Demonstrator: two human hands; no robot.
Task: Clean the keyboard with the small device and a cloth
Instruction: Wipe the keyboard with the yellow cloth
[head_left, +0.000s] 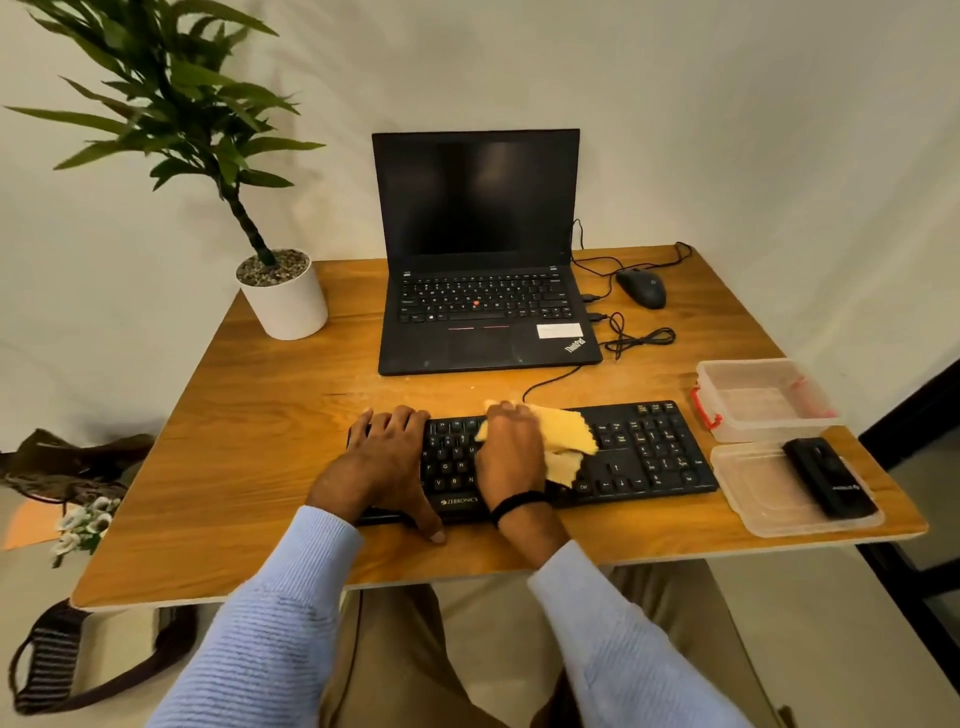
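**Cloth on the keys, device parked at the right**

We looked down on a warm brown wooden table (249, 467) with a pale edge, pushed against a plain off-white wall that filled the top of the frame.

In the lower middle lay the black full-size keyboard (649, 452), its cable running up toward an open black laptop (478, 249) with a dark screen. The left hand (387, 457) lay spread over the keyboard's left end, fingers fairly straight and reaching the far edge, thumb down at the near edge. The right hand (511, 447), a black band at its wrist, had its fingers curled on a crumpled yellow cloth (569, 434) and pressed it onto the middle keys.

The small black device (831, 486) rested at the lower right of the table, on a clear plastic lid (753, 499), well apart from both hands. Just above the lid stood a clear plastic box (763, 400) with a red clasp.

A black wired mouse (641, 287) sat at the laptop's right among loose cables. At the upper left, a white pot (285, 301) with a green leafy plant stood on the table's corner.

On the pale floor at the left we saw a striped bag (57, 670), a bunch of white flowers (85, 519) and a dark bundle we could not make out.
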